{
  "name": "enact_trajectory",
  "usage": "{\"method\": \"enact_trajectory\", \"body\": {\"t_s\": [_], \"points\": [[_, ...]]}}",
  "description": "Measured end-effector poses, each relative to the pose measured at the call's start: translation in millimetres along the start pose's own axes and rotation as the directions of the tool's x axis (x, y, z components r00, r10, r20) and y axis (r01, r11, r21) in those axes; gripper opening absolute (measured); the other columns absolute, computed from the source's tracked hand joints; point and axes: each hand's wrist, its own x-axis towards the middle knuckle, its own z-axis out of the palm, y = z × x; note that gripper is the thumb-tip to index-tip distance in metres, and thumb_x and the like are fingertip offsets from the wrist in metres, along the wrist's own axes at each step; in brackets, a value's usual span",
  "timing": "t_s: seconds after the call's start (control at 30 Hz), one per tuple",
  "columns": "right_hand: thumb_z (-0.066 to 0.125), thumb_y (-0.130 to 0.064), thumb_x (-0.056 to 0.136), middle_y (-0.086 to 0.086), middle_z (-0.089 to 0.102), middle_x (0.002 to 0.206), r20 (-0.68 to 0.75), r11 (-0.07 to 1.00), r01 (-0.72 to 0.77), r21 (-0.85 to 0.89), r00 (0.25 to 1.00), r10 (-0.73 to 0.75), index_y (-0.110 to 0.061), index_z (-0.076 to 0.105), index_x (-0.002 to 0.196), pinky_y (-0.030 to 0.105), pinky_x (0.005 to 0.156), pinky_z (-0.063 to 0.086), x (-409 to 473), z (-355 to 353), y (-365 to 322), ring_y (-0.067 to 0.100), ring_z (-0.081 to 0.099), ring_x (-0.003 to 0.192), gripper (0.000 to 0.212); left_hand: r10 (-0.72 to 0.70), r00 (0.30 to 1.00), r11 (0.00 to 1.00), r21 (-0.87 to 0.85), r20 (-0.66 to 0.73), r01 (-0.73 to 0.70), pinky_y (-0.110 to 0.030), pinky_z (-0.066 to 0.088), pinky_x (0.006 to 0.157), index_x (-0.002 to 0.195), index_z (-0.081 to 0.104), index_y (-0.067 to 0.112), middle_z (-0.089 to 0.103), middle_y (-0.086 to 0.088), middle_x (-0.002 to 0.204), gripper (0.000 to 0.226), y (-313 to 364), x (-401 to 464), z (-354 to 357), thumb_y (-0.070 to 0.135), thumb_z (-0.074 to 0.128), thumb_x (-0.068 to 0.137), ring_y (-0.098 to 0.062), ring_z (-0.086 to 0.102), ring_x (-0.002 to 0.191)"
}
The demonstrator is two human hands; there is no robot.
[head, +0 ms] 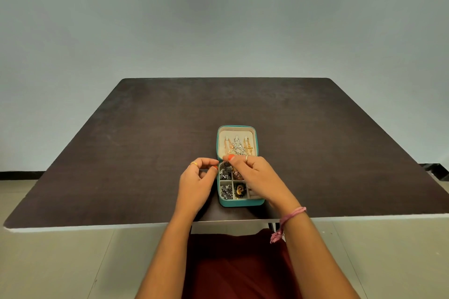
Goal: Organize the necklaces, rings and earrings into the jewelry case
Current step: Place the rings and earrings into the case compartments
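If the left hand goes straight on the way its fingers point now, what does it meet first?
Probably the right hand: the left hand points right across the jewelry case, fingertips nearly meeting above its far-left compartment. Depth is unclear.

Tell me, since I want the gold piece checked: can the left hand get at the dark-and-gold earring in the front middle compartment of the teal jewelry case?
Probably yes. The dark-and-gold earring lies uncovered in the open teal jewelry case, and the left hand sits just beside the case's left wall. The right hand reaches over the rear compartments, not this one.

Soft, even, dim light; faint shadows; wide-angle bending at the edges; slightly soft focus throughout.
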Motion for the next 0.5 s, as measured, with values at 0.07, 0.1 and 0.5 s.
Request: {"method": "enact_trajectory", "body": {"t_s": [0.07, 0.1, 0.5], "points": [[0.052, -0.052, 0.087, -0.024, 0.065, 0.107, -0.011, 0.998, 0.013, -0.057, 1.0, -0.014, -0.049, 0.068, 0.096, 0.049, 0.105, 0.037, 3.9, 1.0, 0.9, 0.006, 0.056, 0.112, 0.018, -0.002, 1.0, 1.0, -0.004, 0.003, 0.002, -0.051, 0.055, 0.075, 0.092, 0.065, 0.026, 0.07, -0.011, 0.088, 0.011, -0.2, -0.5, -0.1, 0.016, 0.059, 0.091, -0.035, 0.064, 0.088], [0.056, -0.042, 0.09, -0.02, 0.063, 0.115, -0.023, 0.996, 0.015, -0.083, 1.0, -0.017, -0.047, 0.067, 0.102, 0.05, 0.104, 0.037, 5.5, 1.0, 0.8, 0.009, 0.054, 0.116, 0.017, -0.002, 1.0, 1.0, -0.003, 0.003, 0.002, -0.051, 0.054, 0.075, 0.092, 0.064, 0.026, 0.07, -0.011, 0.088, 0.011, -0.5, -0.7, 0.0, 0.016, 0.059, 0.091, -0.036, 0.064, 0.087], [0.058, -0.038, 0.091, -0.016, 0.064, 0.116, -0.108, 0.951, -0.01, -0.309, 0.994, -0.025, -0.038, 0.068, 0.102, 0.031, 0.082, 0.02, 9.9, 3.9, -5.5, 0.008, 0.045, 0.118, 0.015, 0.009, 1.0, 1.0, -0.001, -0.012, -0.009, -0.047, 0.054, 0.072, 0.091, 0.065, 0.028, 0.069, -0.011, 0.086, 0.012, -2.5, 0.7, 0.1, 0.017, 0.06, 0.09, -0.03, 0.064, 0.079]]}}
